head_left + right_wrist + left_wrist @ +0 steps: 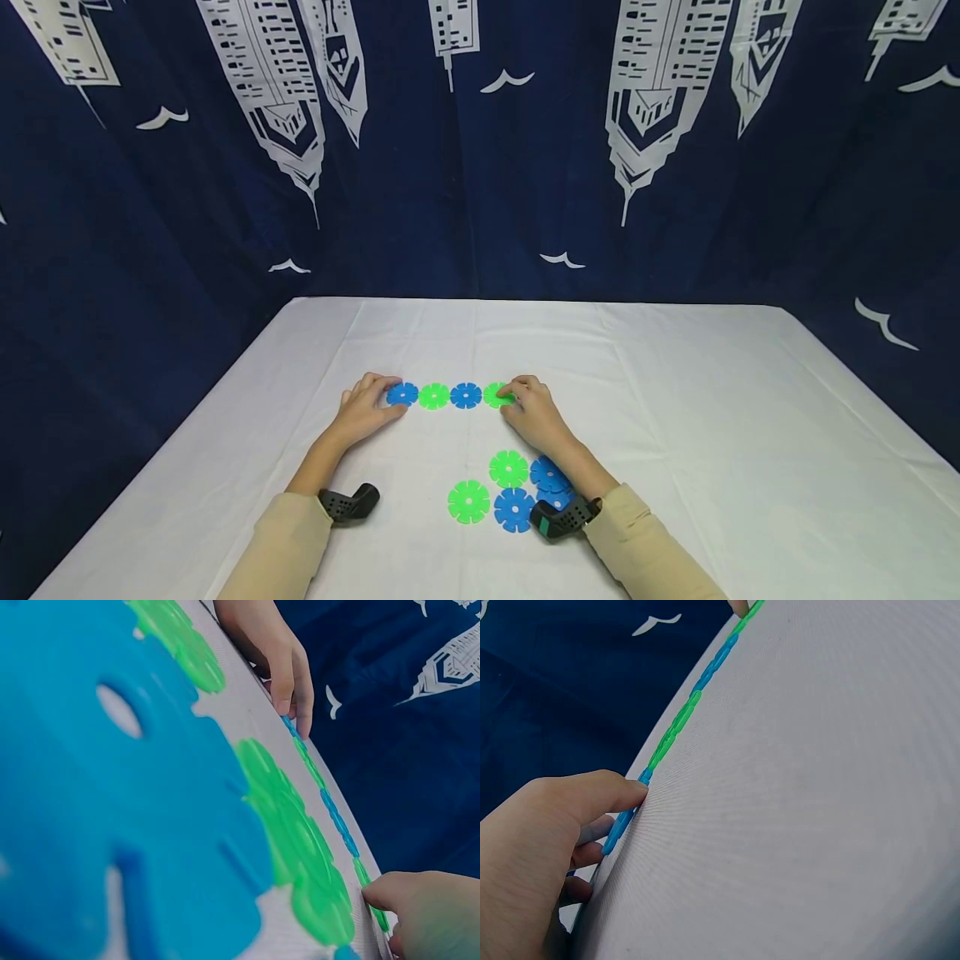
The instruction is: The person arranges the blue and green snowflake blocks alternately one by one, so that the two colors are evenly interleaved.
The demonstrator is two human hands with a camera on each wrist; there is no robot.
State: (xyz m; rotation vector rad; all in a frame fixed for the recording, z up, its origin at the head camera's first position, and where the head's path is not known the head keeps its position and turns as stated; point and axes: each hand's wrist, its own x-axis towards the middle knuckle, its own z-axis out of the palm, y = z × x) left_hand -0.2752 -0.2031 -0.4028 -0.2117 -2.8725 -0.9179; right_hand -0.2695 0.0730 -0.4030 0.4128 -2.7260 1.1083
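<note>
A row of notched plastic discs, blue and green by turns, lies edge to edge on the white table. My left hand [363, 410] grips the blue disc [402, 394] at the row's left end between thumb and fingers; in the left wrist view the thumb [630, 793] lies on its near edge. At the right end my right hand [534, 414] holds the green disc [494, 395], partly covering it. Between these sit a green disc [434, 397] and a blue disc [466, 396], untouched.
Nearer the person lie loose discs: a green one [468, 502], another green disc [509, 469], a blue one [513, 509], and overlapping blue discs [548, 474] partly under the right forearm. Both wrists wear black camera mounts. A dark blue curtain [465, 183] hangs behind the table [712, 400].
</note>
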